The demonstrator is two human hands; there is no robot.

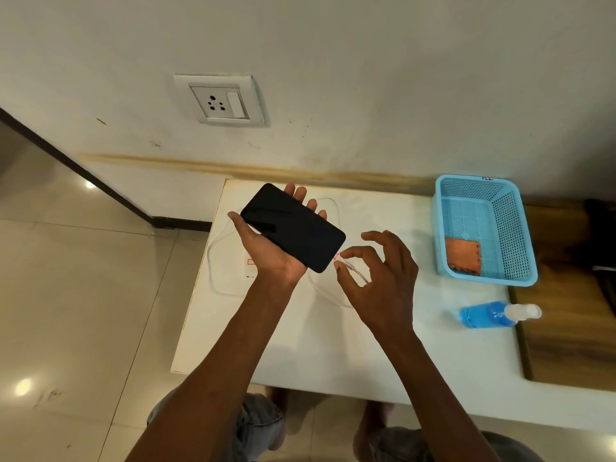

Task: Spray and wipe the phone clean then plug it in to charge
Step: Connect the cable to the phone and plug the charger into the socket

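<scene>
While the left hand [266, 251] lies palm-up above the white table [300, 345], the phone [292, 227] rests across it with its dark screen upward, the fingers nearly straight beneath it and the thumb along its left edge — cradling more than clasping. At the phone's lower right corner the right hand [376, 278] pinches the plug of a white charging cable [353, 269] between thumb and forefinger, the other fingers spread and loosely curled; the plug tip sits right at the phone's bottom edge, though whether it is seated in the port cannot be told. From there the cable runs under the right hand and loops over the tabletop, pale against the pale surface, toward a white charger block [248, 266] that lies on the table partly hidden by the left wrist. Well off to the right stands a blue plastic basket [513, 228] with an orange cloth [463, 256] folded in its near corner, and nearer the table's front edge a spray bottle [498, 315] of blue liquid lies on its side. On the wall behind, above the table's left end, is a socket plate [220, 100] with a switch — nothing plugged into it. Glossy floor tiles [83, 295] stretch to the left, and a wooden surface [566, 311] adjoins the table on the right.
</scene>
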